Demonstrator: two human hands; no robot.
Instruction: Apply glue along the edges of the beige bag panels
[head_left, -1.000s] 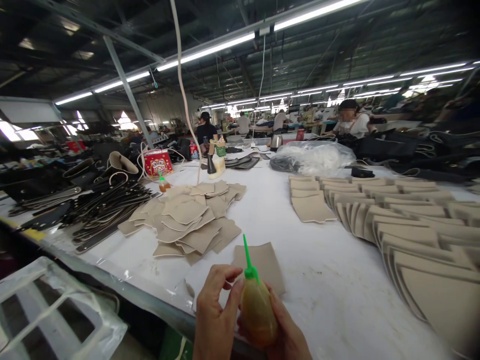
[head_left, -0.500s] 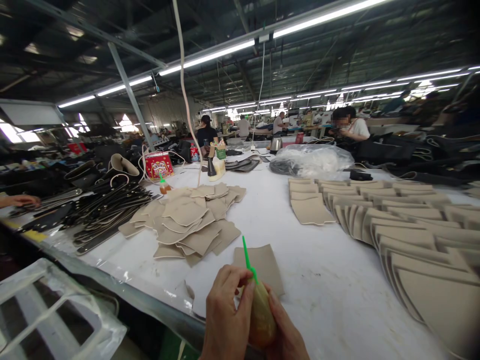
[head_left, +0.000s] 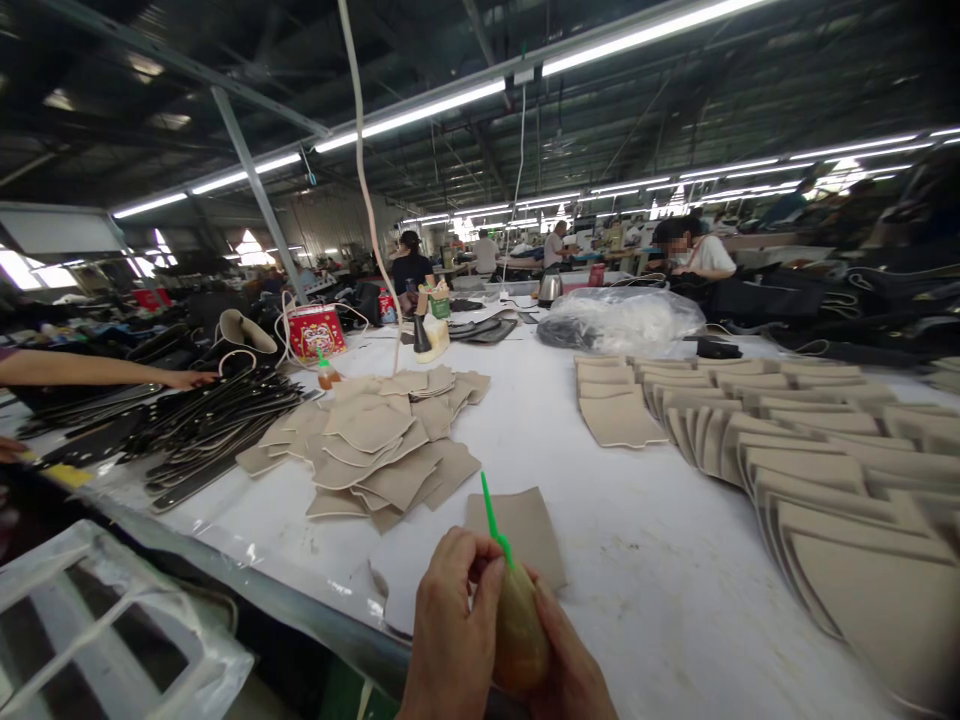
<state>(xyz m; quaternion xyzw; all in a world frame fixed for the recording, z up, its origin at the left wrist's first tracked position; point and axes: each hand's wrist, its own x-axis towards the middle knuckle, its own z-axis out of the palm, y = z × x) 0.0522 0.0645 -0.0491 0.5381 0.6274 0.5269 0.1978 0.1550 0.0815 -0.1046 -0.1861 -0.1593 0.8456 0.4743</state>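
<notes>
Upright over the front of the table is a glue bottle (head_left: 519, 635) with amber liquid inside and a long green nozzle (head_left: 490, 508). My right hand (head_left: 574, 655) is wrapped around the bottle's right side. The fingers of my left hand (head_left: 457, 610) pinch at the base of the nozzle. Just behind the bottle lies a single beige leather-like panel (head_left: 529, 525), partly covered by my hands. A loose pile of similar panels (head_left: 390, 440) lies to the left.
Rows of overlapping beige panels (head_left: 832, 470) cover the right side. Black straps (head_left: 217, 425) lie at left, with a co-worker's arm (head_left: 97, 368) over them. Farther back are a second glue bottle (head_left: 327, 373), a red box (head_left: 315, 332) and a plastic bag (head_left: 622, 318). A white crate (head_left: 112, 630) stands front left.
At the left, the co-worker's arm has reached farther in over the black straps, and another hand shows at the edge. My hands and the glue bottle have hardly moved.
</notes>
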